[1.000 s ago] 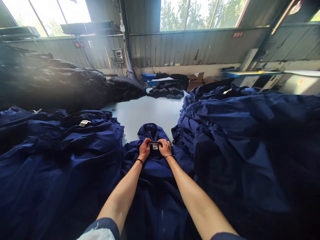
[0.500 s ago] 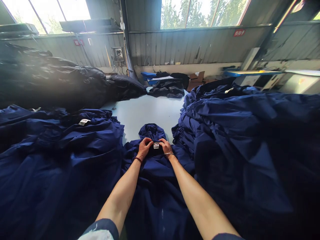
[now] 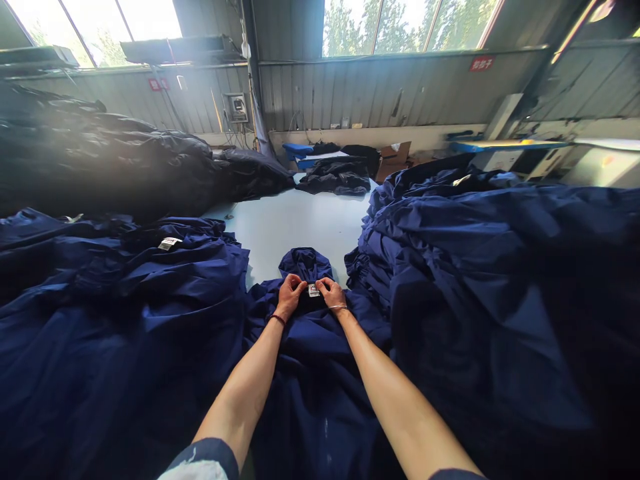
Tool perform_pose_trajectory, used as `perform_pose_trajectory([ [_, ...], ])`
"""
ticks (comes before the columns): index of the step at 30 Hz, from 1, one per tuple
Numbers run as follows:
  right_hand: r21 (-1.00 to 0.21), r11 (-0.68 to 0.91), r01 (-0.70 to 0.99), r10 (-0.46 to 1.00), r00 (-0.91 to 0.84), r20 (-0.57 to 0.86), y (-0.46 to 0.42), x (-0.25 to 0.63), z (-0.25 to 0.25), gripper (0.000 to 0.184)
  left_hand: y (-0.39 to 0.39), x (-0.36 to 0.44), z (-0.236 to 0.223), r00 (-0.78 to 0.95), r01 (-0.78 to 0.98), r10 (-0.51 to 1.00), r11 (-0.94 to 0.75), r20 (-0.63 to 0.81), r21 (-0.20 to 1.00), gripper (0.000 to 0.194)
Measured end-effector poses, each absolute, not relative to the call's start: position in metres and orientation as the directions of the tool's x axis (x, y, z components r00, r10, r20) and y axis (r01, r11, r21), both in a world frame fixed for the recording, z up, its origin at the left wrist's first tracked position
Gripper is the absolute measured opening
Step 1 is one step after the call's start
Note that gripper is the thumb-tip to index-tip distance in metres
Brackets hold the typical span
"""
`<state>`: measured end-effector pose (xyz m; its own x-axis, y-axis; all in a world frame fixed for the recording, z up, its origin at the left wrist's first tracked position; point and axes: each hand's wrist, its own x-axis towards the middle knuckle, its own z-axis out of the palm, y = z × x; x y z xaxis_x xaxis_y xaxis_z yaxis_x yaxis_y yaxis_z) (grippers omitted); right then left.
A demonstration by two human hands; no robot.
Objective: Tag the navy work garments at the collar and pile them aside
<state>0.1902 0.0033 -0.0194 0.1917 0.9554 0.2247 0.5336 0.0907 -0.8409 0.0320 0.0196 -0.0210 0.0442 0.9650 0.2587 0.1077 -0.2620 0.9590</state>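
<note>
- A navy hooded garment [image 3: 315,380] lies spread on the pale bench [image 3: 300,233], its body rumpled into soft folds towards the person.
- Its hood [image 3: 305,263] lies flattened, pointing away from the person.
- A small white label [image 3: 313,290] sits at the neck, between the left hand [image 3: 289,297] and right hand [image 3: 331,295].

Corrugated grey metal walls [image 3: 350,90] run along the far side of the workshop, with a low cream ledge [image 3: 370,137] at their foot and an electrical box [image 3: 238,107] mounted left of centre. Windows [image 3: 410,23] above them admit bright daylight and show green trees. A small red sign [image 3: 481,63] hangs far right, above a blue-topped workbench [image 3: 510,145].
</note>
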Motion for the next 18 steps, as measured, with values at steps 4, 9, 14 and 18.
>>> perform_pose_trajectory([
  [4,-0.830,0.078,0.552,0.948,0.216,0.233,0.0038,0.1897,-0.0201,0.034,0.0188,0.0319,-0.0207,0.056,0.094,0.973,-0.228,0.224,0.969,0.030],
  [9,-0.823,0.060,0.564,0.939,0.248,0.239,0.0074,0.1905,-0.0237,0.039,0.0181,0.0314,-0.0157,0.096,0.135,0.957,-0.284,0.273,0.949,0.037],
  [14,-0.819,0.071,0.569,0.933,0.252,0.256,0.0075,0.1898,-0.0249,0.044,0.0172,0.0293,-0.0130,0.150,0.173,0.956,-0.275,0.251,0.946,0.026],
  [18,-0.804,0.071,0.591,0.934,0.244,0.261,0.0053,0.1883,-0.0233,0.049,0.0197,0.0287,-0.0169,0.177,0.203,0.947,-0.302,0.269,0.931,0.023],
])
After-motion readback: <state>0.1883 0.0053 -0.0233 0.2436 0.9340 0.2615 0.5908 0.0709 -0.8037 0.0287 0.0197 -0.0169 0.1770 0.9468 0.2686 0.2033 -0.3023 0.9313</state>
